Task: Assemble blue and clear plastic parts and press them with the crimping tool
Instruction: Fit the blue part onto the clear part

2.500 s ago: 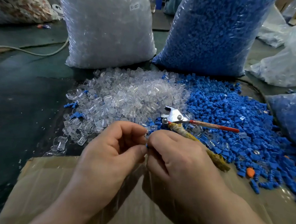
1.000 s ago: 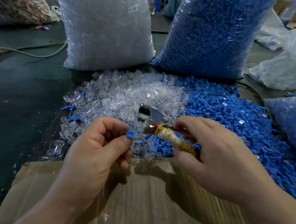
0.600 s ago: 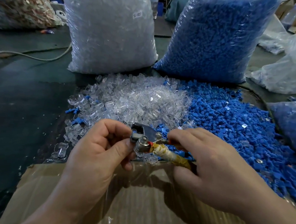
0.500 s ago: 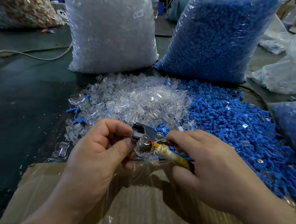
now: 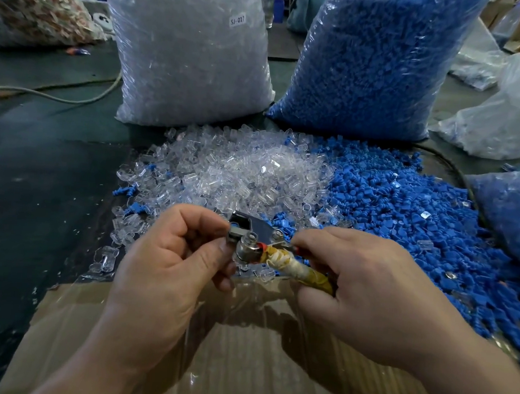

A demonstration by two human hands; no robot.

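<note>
My right hand [image 5: 366,293] grips the crimping tool [image 5: 257,246] by its tape-wrapped yellow handle and its red one. The tool's metal jaws point left, over the near edge of the piles. My left hand [image 5: 167,270] pinches a small joined blue and clear part at those jaws; the part itself is almost hidden by my thumb and the tool head. Behind lie a loose pile of clear parts [image 5: 239,170] and, to its right, a pile of blue parts [image 5: 405,207].
A tall bag of clear parts [image 5: 188,53] and a tall bag of blue parts [image 5: 376,60] stand behind the piles. Another blue-filled bag [image 5: 510,211] lies at the right edge. A cardboard sheet [image 5: 242,349] covered in clear film lies under my hands. A cable [image 5: 59,96] crosses the dark table at left.
My right hand picked the crimping tool off the blue pile and brought its jaws left to the part pinched in my left hand. In the last half second both hands stay nearly still.
</note>
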